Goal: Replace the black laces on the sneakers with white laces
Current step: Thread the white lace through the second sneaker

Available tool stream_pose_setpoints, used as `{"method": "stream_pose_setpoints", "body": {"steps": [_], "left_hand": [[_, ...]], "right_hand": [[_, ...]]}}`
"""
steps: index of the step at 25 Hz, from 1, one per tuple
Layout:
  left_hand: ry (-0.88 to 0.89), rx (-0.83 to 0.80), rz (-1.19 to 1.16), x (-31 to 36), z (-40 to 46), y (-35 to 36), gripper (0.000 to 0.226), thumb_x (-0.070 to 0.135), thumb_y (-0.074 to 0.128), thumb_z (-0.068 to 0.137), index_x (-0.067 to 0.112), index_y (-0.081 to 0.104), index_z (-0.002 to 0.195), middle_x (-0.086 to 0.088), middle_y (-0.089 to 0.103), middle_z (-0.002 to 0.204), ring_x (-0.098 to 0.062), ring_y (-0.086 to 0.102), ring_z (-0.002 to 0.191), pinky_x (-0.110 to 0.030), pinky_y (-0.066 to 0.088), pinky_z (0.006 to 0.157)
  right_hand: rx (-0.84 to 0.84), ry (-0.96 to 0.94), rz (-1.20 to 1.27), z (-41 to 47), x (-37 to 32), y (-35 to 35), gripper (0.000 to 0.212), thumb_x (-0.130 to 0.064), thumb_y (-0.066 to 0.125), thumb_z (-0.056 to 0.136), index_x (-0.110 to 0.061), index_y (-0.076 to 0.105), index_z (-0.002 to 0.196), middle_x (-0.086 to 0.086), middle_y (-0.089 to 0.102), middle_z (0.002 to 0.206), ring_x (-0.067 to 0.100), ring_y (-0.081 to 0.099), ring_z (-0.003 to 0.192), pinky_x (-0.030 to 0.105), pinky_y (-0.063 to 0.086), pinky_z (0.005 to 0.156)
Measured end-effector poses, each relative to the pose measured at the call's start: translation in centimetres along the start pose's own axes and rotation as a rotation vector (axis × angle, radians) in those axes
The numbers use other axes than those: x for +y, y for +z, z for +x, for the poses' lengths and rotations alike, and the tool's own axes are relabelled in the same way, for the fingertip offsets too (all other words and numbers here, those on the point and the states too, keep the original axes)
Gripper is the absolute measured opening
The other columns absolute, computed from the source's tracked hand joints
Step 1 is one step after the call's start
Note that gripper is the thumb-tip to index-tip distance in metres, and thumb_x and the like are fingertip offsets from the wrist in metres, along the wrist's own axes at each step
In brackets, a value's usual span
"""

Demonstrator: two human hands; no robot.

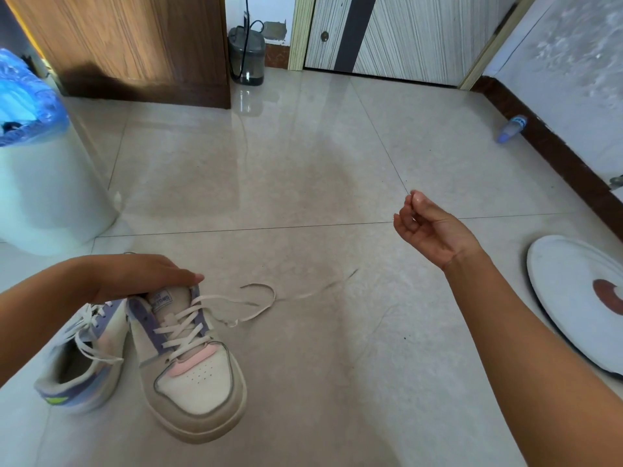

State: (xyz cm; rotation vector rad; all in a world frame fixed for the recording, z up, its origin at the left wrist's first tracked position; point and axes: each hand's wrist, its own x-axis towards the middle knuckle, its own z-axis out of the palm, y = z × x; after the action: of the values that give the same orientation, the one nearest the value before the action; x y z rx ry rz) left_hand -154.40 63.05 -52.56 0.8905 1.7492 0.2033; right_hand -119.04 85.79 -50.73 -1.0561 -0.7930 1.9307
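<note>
Two pale sneakers with purple and pink trim stand on the tiled floor at the lower left. The front sneaker (199, 375) points toward me and is laced with a white lace. Its loose ends (263, 298) curl on the floor to the right, the far end blurred. My left hand (141, 274) rests flat on this sneaker's collar and tongue, fingers straight. The second sneaker (81, 375) lies behind it to the left, also with white lace. My right hand (428, 230) hangs in the air to the right, fingers loosely curled, holding nothing. No black lace is in view.
A white bin with a blue bag (50, 197) stands at the left. A round white disc (573, 305) lies at the right by the dark skirting. At the back are a wooden cabinet (135, 45), a grey appliance (246, 55) and a door. A small blue bottle (512, 129) lies by the wall.
</note>
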Motion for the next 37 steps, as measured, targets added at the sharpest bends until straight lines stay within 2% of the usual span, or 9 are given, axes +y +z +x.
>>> {"method": "stream_pose_setpoints", "body": {"steps": [3, 5, 9, 15, 19, 23, 27, 32, 37], "left_hand": [[0.084, -0.004, -0.028, 1.3, -0.6, -0.4, 0.059, 0.06, 0.061, 0.058, 0.006, 0.073, 0.078, -0.014, 0.073, 0.079, -0.023, 0.07, 0.069, -0.025, 0.051, 0.063], [0.088, 0.005, -0.021, 2.5, -0.9, -0.7, 0.055, 0.058, 0.06, 0.07, 0.005, 0.074, 0.081, -0.015, 0.073, 0.08, -0.027, 0.069, 0.073, -0.03, 0.051, 0.071], [0.112, -0.011, 0.038, 4.5, -1.2, 0.3, 0.05, 0.052, 0.055, 0.085, 0.007, 0.073, 0.081, -0.012, 0.073, 0.077, -0.023, 0.067, 0.07, -0.031, 0.051, 0.074], [0.121, 0.072, 0.144, 6.7, -1.2, 1.7, 0.052, 0.055, 0.05, 0.088, 0.008, 0.072, 0.082, -0.006, 0.072, 0.075, -0.017, 0.064, 0.067, -0.031, 0.049, 0.08], [0.122, 0.132, 0.288, 7.3, -1.2, 2.3, 0.052, 0.056, 0.046, 0.09, 0.012, 0.068, 0.076, -0.005, 0.069, 0.078, -0.018, 0.062, 0.075, -0.034, 0.046, 0.081], [0.107, 0.209, 0.497, 7.7, -1.1, 2.7, 0.051, 0.059, 0.04, 0.09, 0.016, 0.06, 0.071, 0.0, 0.057, 0.078, -0.021, 0.053, 0.088, -0.032, 0.039, 0.079], [0.109, 0.216, 0.507, 7.7, -1.1, 2.6, 0.049, 0.058, 0.038, 0.091, 0.016, 0.064, 0.085, 0.004, 0.052, 0.075, -0.019, 0.045, 0.095, -0.031, 0.034, 0.081], [0.114, 0.182, 0.515, 7.5, -0.9, 3.4, 0.044, 0.052, 0.04, 0.093, 0.018, 0.059, 0.072, 0.005, 0.056, 0.066, -0.015, 0.054, 0.092, -0.025, 0.033, 0.063], [0.12, 0.169, 0.518, 7.8, -1.1, 3.4, 0.044, 0.049, 0.038, 0.095, 0.018, 0.056, 0.07, 0.004, 0.055, 0.065, -0.01, 0.056, 0.078, -0.021, 0.033, 0.057]], "right_hand": [[0.078, 0.01, -0.137, -0.5, 0.8, 1.4, 0.008, -0.008, 0.067, 0.08, -0.008, 0.066, 0.088, 0.004, 0.068, 0.076, 0.009, 0.064, 0.062, 0.026, 0.057, 0.07], [0.163, 0.219, -0.355, -2.6, 4.3, 2.3, 0.011, -0.012, 0.058, 0.091, -0.004, 0.065, 0.087, 0.01, 0.066, 0.076, 0.013, 0.063, 0.062, 0.026, 0.055, 0.061], [-0.204, 0.753, -0.614, -9.1, 13.9, 6.7, 0.036, -0.036, 0.051, 0.095, -0.007, 0.07, 0.089, 0.008, 0.071, 0.086, 0.017, 0.064, 0.076, 0.028, 0.051, 0.069], [-0.13, 0.513, -0.433, -11.3, 15.3, 12.6, 0.035, -0.044, 0.061, 0.087, -0.011, 0.074, 0.092, 0.002, 0.075, 0.093, 0.014, 0.07, 0.087, 0.032, 0.055, 0.082], [-0.016, 0.397, -0.475, -11.2, 14.9, 13.2, 0.028, -0.044, 0.059, 0.088, -0.018, 0.071, 0.088, -0.004, 0.07, 0.102, 0.012, 0.06, 0.104, 0.04, 0.044, 0.098], [0.122, 0.308, -0.629, -11.5, 14.7, 13.3, 0.021, -0.043, 0.063, 0.086, -0.023, 0.062, 0.081, -0.009, 0.061, 0.089, 0.003, 0.054, 0.086, 0.028, 0.04, 0.078], [0.048, 0.404, -0.54, -11.6, 14.8, 13.6, 0.024, -0.043, 0.065, 0.084, -0.019, 0.07, 0.082, -0.007, 0.065, 0.085, 0.008, 0.057, 0.083, 0.03, 0.044, 0.08], [0.057, 0.522, -0.375, -10.8, 15.0, 14.3, 0.014, -0.029, 0.07, 0.081, -0.018, 0.062, 0.079, -0.005, 0.056, 0.08, 0.007, 0.047, 0.073, 0.029, 0.04, 0.071], [0.052, 0.397, -0.404, -10.2, 15.4, 14.2, 0.012, -0.03, 0.062, 0.088, -0.02, 0.064, 0.081, -0.008, 0.063, 0.078, 0.007, 0.053, 0.075, 0.026, 0.038, 0.068]]}}
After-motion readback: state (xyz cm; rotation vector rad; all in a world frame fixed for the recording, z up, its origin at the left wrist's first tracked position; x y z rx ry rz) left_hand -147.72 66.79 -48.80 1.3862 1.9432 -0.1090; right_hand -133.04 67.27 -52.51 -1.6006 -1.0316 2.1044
